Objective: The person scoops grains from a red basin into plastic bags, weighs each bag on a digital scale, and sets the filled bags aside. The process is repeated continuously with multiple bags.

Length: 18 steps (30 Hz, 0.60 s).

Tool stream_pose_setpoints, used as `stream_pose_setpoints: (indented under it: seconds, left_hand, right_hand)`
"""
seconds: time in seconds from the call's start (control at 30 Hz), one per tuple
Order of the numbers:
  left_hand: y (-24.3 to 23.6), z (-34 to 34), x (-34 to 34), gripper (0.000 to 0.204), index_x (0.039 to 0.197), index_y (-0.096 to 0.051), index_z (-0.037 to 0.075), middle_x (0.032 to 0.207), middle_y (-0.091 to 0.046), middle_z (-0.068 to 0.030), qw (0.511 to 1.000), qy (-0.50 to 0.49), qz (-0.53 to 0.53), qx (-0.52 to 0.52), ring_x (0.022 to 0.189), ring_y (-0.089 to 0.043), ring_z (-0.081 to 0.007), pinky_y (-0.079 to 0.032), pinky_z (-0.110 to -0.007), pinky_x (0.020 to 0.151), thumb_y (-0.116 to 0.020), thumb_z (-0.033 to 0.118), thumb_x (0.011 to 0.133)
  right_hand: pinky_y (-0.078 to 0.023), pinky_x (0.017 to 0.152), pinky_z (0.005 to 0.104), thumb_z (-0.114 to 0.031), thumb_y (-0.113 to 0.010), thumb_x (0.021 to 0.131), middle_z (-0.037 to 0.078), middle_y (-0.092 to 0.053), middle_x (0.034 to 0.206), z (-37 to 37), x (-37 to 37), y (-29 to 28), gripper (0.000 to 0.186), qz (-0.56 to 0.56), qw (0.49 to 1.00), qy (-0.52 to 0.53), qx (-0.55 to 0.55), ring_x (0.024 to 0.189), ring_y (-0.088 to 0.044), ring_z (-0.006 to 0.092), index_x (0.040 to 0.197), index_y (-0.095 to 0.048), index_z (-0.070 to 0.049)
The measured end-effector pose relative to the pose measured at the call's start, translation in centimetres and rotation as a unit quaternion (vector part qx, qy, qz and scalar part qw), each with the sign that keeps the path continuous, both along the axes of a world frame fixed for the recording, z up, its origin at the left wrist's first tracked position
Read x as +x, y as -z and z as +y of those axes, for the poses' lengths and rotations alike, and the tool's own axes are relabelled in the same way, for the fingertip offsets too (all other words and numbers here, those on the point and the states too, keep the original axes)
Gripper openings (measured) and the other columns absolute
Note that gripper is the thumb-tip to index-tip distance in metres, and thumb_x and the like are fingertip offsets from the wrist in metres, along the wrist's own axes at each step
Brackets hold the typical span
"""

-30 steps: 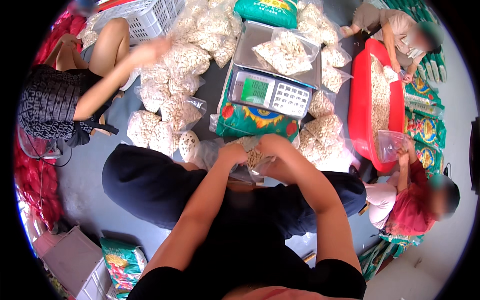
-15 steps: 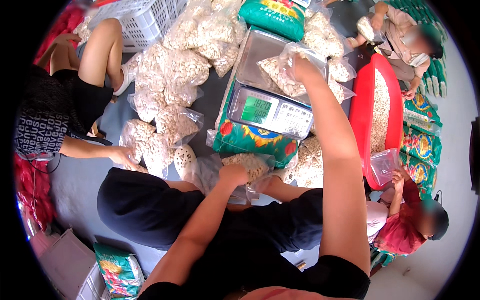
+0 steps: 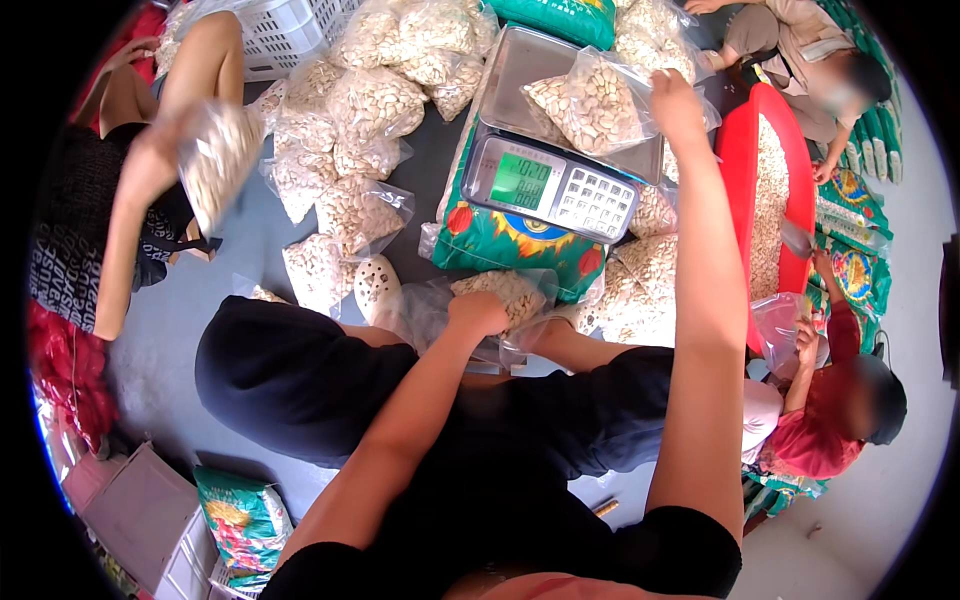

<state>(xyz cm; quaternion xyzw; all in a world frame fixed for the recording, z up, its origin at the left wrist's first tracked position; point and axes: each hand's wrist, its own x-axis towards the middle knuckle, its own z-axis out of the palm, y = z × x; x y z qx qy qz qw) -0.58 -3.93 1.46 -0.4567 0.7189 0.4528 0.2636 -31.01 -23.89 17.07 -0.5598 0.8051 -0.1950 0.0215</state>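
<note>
My left hand (image 3: 477,312) is closed on a clear plastic bag of pale seeds (image 3: 505,292) low between my legs. My right hand (image 3: 677,108) is raised at the right of the scale, fingers curled at the loose plastic top of a filled bag (image 3: 597,110), gripping it. That bag rests tilted on the steel pan (image 3: 502,92) of a digital scale with a green display (image 3: 520,180), which lies on a green sack (image 3: 470,242).
Filled bags (image 3: 350,215) surround the scale. A co-worker at left swings a blurred bag (image 3: 215,160). Two co-workers at right are beside a red tub (image 3: 740,190); one holds a clear bag (image 3: 775,330). A white crate (image 3: 280,45) stands at back left.
My right hand has left the lap bag for the scale, shifting rightward with the top of that bag. The left co-worker has lifted a filled bag from the pile.
</note>
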Motion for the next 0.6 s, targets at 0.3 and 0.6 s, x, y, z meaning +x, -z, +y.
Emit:
stream_pose_setpoints:
  seconds: [0.3,0.6]
  left_hand:
    - [1.9,0.3,-0.2,0.031,0.092,-0.072,0.008,0.101,-0.069,-0.0123,1.0,0.012,0.004,0.018,0.095,-0.065,-0.0313,-0.051,-0.044,0.072,-0.058,0.019,0.067]
    - [1.1,0.1,0.3,0.031,0.092,-0.072,0.009,0.101,-0.069,-0.0121,0.999,0.009,-0.016,0.026,0.096,-0.065,-0.0309,-0.051,-0.044,0.074,-0.065,0.018,0.063]
  right_hand:
    - [-0.042,0.064,0.0293,-0.026,-0.046,0.096,0.003,-0.053,0.071,15.9,5.6,0.1,0.027,-0.387,0.902,-0.089,0.169,0.067,-0.049,0.0127,0.092,-0.054,-0.001]
    - [-0.04,0.056,0.0254,-0.025,-0.046,0.097,-0.002,-0.048,0.068,17.9,10.0,-0.9,0.023,-0.314,0.905,-0.141,0.251,0.06,-0.045,0.0087,0.093,-0.056,-0.005]
